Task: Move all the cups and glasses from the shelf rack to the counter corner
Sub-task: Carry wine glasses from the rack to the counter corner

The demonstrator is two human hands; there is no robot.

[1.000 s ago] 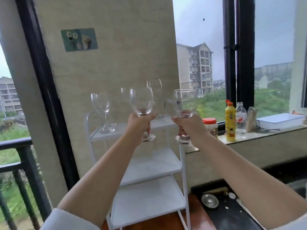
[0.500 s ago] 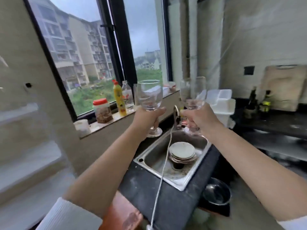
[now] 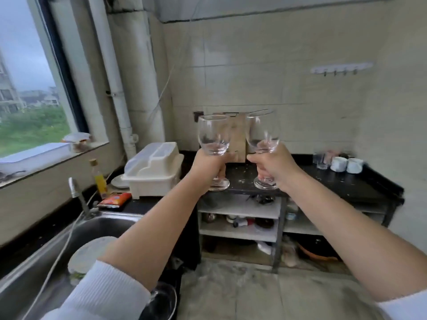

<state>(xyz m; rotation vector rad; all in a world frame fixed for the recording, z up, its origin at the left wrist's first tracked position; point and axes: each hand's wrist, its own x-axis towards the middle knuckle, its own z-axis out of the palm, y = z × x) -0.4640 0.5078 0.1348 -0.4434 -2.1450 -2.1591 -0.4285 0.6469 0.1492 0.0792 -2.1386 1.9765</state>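
My left hand (image 3: 209,168) grips the stem of a clear wine glass (image 3: 213,136), held upright in the air. Beside it my right hand (image 3: 271,166) holds a second clear wine glass (image 3: 262,132) by its stem, also upright. Both glasses hover in front of the black counter (image 3: 342,183). At the counter's far right corner stand two white cups (image 3: 346,164) and some small clear glasses (image 3: 321,160). The shelf rack is out of view.
A white dish rack box (image 3: 153,170) sits left of my hands, with an oil bottle (image 3: 99,179) and a snack packet (image 3: 114,199). The steel sink (image 3: 46,257) with a plate lies lower left. Open shelves (image 3: 240,213) with clutter run under the counter.
The view has swung right, away from the rack and window, past the sink, to face the black counter. Both hands still carry their glasses, held closer together.
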